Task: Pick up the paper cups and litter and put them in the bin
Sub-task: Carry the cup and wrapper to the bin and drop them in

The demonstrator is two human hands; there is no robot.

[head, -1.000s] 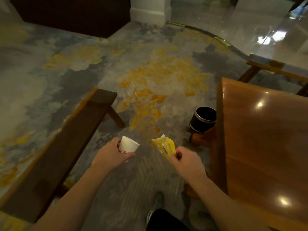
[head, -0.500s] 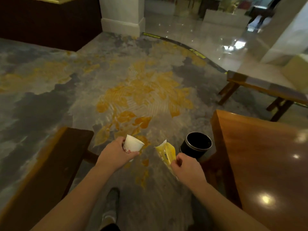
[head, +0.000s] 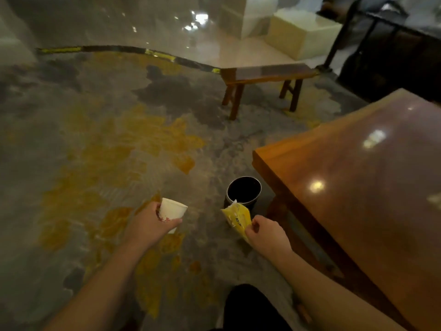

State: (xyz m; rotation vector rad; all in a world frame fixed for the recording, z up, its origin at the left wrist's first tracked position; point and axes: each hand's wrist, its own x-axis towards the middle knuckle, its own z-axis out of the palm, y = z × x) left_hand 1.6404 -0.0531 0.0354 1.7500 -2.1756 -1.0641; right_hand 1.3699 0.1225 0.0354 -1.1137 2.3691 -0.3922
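Cup (head: pixel 172 212), white paper with a red print near its base, sits tilted in the left hand (head: pixel 149 226), fingers wrapped round its lower part, mouth facing up and to the right. Right hand (head: pixel 267 236) pinches a yellow wrapper (head: pixel 236 217) by its near end between thumb and fingers; the wrapper's far tip reaches up over the near rim of the bin (head: pixel 243 191). That bin is black, round and open-topped, standing on the grey-and-yellow carpet (head: pixel 107 151) just beside the corner of a glossy wooden table (head: pixel 358 187). Both hands hang above the carpet, the cup well to the left of the bin. A wooden bench (head: pixel 265 75) stands farther off.
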